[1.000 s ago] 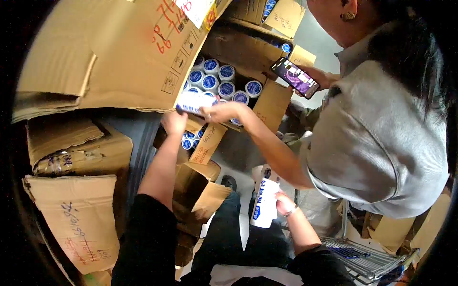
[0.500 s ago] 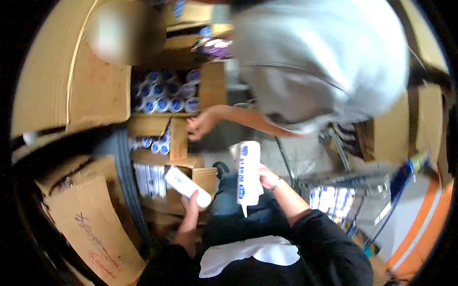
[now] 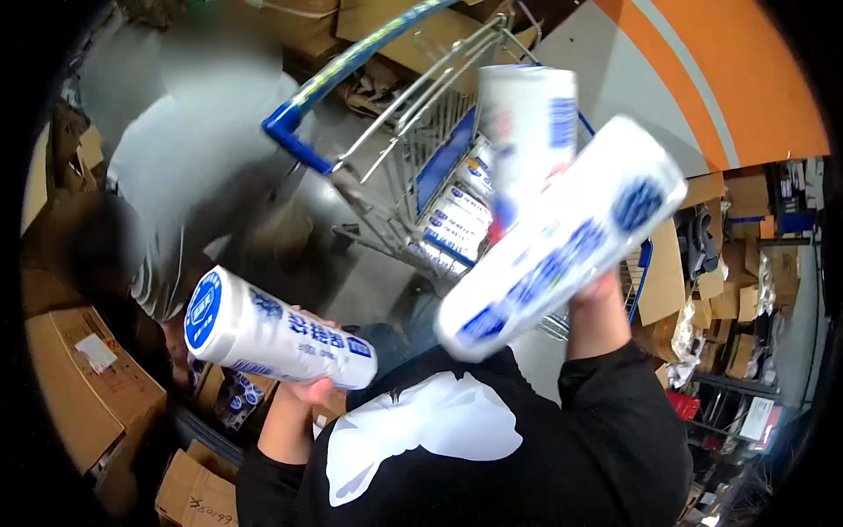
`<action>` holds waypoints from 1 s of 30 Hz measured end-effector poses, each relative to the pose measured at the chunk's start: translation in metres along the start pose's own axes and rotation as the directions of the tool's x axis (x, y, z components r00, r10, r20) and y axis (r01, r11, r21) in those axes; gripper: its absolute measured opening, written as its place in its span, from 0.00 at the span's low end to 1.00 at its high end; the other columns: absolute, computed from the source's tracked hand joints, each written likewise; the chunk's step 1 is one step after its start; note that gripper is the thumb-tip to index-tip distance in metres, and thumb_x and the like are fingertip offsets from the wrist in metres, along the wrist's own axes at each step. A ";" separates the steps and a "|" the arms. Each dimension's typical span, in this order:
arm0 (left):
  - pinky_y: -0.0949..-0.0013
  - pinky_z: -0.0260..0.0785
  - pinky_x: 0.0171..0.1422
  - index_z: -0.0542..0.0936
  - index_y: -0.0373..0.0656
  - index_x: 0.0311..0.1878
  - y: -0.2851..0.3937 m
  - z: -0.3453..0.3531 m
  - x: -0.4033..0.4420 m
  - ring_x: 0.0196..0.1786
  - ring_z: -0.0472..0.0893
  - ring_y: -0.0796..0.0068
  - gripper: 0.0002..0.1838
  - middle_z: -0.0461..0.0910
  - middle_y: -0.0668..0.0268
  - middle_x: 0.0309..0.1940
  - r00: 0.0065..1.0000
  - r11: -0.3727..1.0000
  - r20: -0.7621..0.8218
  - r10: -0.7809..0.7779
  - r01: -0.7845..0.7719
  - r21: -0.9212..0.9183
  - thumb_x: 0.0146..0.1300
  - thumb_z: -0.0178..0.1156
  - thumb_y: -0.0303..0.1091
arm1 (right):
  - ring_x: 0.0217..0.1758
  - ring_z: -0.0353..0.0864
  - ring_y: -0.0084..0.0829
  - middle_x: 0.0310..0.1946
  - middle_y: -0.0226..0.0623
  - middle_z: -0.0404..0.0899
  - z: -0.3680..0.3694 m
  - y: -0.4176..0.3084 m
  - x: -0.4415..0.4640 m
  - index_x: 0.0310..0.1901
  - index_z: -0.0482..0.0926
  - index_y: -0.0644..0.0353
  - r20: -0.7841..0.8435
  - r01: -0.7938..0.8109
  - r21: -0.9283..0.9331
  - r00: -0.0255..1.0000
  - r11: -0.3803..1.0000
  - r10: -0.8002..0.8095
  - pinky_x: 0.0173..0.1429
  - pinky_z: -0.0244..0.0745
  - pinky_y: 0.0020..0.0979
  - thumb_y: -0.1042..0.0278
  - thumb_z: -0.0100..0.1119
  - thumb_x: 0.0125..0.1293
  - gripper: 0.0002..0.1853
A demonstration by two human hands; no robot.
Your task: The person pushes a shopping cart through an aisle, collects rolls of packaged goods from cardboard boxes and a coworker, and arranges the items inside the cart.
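My left hand (image 3: 309, 390) is closed around a white roll of plastic bags (image 3: 290, 342) with blue lettering and a round blue end label. The roll lies tilted, its labelled end up and to the left. My right hand (image 3: 601, 290), mostly hidden, grips a second white bag roll (image 3: 562, 241) slanting up to the right. Behind it stands another white roll (image 3: 531, 119), blurred and partly covered, apparently in the same grasp. Beyond these rolls is a metal shopping cart (image 3: 395, 145) holding white-and-blue packages (image 3: 458, 215).
The cart's blue handle (image 3: 303, 145) points left. A person in a grey shirt (image 3: 198, 149) bends at the upper left. Cardboard boxes (image 3: 92, 378) stand at lower left, an open box with blue-capped rolls (image 3: 239, 395) beside them. Loaded shelves (image 3: 738, 299) line the right.
My view has swung right, from the stacked boxes to the shopping cart. Both hands have come up closer with their rolls. The other person now appears at the left.
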State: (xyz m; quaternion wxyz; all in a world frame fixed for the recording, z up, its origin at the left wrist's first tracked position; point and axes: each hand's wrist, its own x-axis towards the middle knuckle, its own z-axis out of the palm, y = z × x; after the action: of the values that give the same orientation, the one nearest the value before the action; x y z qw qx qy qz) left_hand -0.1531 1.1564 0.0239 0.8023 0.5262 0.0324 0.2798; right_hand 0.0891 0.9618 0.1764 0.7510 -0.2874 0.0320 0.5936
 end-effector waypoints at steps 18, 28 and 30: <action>0.71 0.66 0.41 0.66 0.29 0.45 -0.100 0.256 0.116 0.37 0.75 0.68 0.36 0.73 0.56 0.37 0.820 0.751 -0.069 -0.568 0.551 0.364 0.33 0.64 0.43 | 0.56 0.55 0.53 0.58 0.53 0.47 -0.457 0.011 -0.062 0.49 0.68 0.35 -0.630 -0.520 -0.532 0.770 -0.668 -0.097 0.50 0.60 0.46 0.43 0.62 0.31 0.35; 0.72 0.66 0.41 0.67 0.30 0.43 -0.133 0.287 0.109 0.36 0.75 0.72 0.32 0.74 0.58 0.35 0.847 0.746 -0.062 -0.527 0.497 0.444 0.38 0.62 0.45 | 0.63 0.36 0.56 0.61 0.56 0.35 -0.460 0.021 -0.040 0.49 0.69 0.46 -0.414 -0.331 -0.735 0.910 -0.592 0.004 0.63 0.38 0.47 0.44 0.60 0.40 0.31; 0.72 0.67 0.42 0.67 0.30 0.43 -0.134 0.287 0.108 0.36 0.75 0.72 0.32 0.74 0.58 0.35 0.834 0.725 -0.092 -0.544 0.523 0.448 0.38 0.62 0.45 | 0.64 0.31 0.55 0.62 0.52 0.37 -0.487 0.018 -0.049 0.48 0.70 0.49 -0.219 -0.180 -0.868 0.975 -0.463 0.033 0.64 0.33 0.47 0.45 0.57 0.43 0.29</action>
State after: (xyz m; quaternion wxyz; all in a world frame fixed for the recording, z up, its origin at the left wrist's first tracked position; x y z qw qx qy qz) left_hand 0.0929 0.9323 0.0619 0.7028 0.6737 0.2283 0.0096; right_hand 0.2014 0.6922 -0.2169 0.0816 -0.8085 -0.4253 0.3985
